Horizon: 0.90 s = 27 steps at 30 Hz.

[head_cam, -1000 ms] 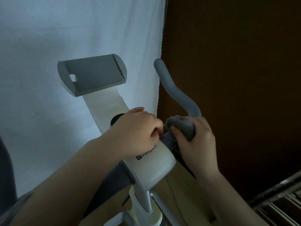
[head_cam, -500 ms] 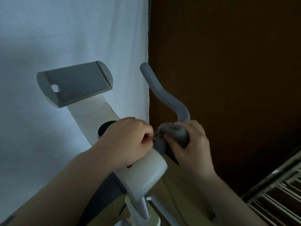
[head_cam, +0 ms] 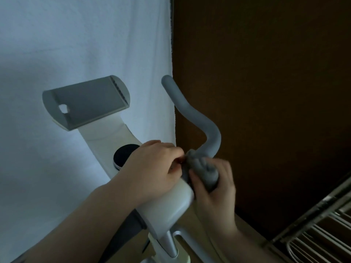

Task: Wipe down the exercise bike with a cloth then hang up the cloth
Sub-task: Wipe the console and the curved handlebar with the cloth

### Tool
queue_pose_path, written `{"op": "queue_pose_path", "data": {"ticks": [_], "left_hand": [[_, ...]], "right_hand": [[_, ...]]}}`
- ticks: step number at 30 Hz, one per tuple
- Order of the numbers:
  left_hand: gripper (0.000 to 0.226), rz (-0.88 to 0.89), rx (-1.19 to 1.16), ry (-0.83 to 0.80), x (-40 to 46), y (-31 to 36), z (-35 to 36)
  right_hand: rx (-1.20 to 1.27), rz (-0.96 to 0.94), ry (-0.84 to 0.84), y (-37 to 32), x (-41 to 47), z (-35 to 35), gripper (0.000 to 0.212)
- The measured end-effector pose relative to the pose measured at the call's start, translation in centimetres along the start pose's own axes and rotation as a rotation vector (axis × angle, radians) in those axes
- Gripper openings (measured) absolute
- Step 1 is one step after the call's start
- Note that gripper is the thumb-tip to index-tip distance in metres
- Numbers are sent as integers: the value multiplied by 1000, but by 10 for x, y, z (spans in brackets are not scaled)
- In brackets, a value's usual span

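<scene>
Grey cloth [head_cam: 204, 170] is bunched around the base of the exercise bike's right handlebar [head_cam: 191, 112]. Right hand [head_cam: 214, 188] grips it against the bar; left hand [head_cam: 152, 168] pinches the cloth's near edge over the white console [head_cam: 167, 205]. White curtain [head_cam: 76, 44] hangs just behind, drying rack [head_cam: 319, 230] lower right.

Dim, bluish light; white sheet [head_cam: 76, 44] at left brightest; brown wall [head_cam: 266, 82] at right nearly black; right hand [head_cam: 214, 185] motion-blurred; soft overall focus.

hands: right [head_cam: 214, 179] grips cloth [head_cam: 204, 168] | on handlebar [head_cam: 191, 112]
</scene>
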<state>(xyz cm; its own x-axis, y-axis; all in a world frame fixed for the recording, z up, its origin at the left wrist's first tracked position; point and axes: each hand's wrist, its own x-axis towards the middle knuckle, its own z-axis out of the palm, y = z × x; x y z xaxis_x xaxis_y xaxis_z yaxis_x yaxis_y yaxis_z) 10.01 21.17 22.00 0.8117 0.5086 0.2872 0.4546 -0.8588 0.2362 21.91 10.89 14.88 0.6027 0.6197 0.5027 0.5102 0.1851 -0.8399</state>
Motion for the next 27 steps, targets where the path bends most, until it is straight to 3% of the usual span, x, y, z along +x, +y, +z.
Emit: {"op": "queue_pose_path", "data": {"ticks": [3,7,12,16,21,24,27], "left_hand": [[14,22,4,17,0,2,0],[16,32,-42,11,-1,3,0],[18,6,-65,0,0,1,3],[17,17,-82,2,2,-1,4],[16,5,-83,-9,2,0,2],[17,16,-87,8,3,0,3],[23,-1,-111,3,3,-3,4]], "right_hand": [[20,-21,45,7,5,0,33],[240,253,220,11,12,10,32],[426,355,189,6,0,16,32],[539,498,323,11,41,8,27],[623,584,213,-8,5,13,24],[417,498,159,9,34,1,27],[-39,276,-42,14,63,-16,32]]}}
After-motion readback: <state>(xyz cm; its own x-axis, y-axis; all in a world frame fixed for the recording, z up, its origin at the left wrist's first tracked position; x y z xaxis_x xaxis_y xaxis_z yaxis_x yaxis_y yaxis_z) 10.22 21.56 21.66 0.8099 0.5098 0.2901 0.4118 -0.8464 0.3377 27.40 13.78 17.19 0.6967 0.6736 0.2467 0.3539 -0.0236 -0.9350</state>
